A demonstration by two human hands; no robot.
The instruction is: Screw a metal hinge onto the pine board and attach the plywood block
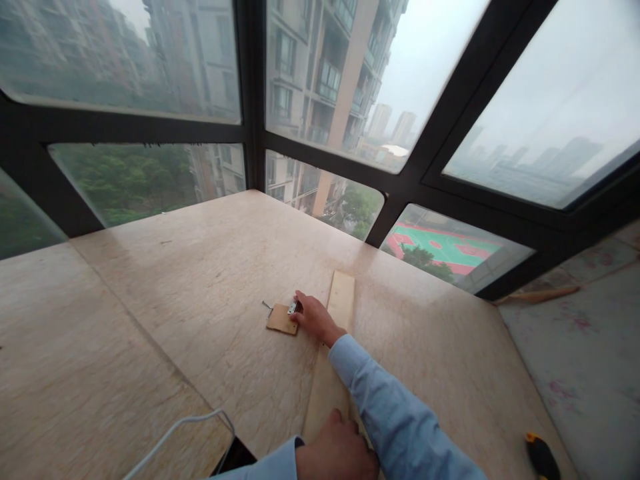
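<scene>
My right hand [315, 319] reaches out over the stone-like surface and pinches a small metal plate with holes [293, 307], possibly a hinge. The plate is at the upper right edge of a small square of brown board [281, 321], which lies flat. Beside that square, on its left, is a small screw or nail [267, 305]. A long pale wooden board [341, 291] runs away from me beneath my right wrist. Close to me, my left hand [337, 450] is closed over the near part of this board, its fingers curled and partly hidden.
A white cable [185, 420] curves at the lower left beside a dark object [239, 457]. At the lower right lies a black and yellow tool handle [543, 457]. Dark window frames [255, 160] border the far edge, and a papered wall [580, 360] stands on the right.
</scene>
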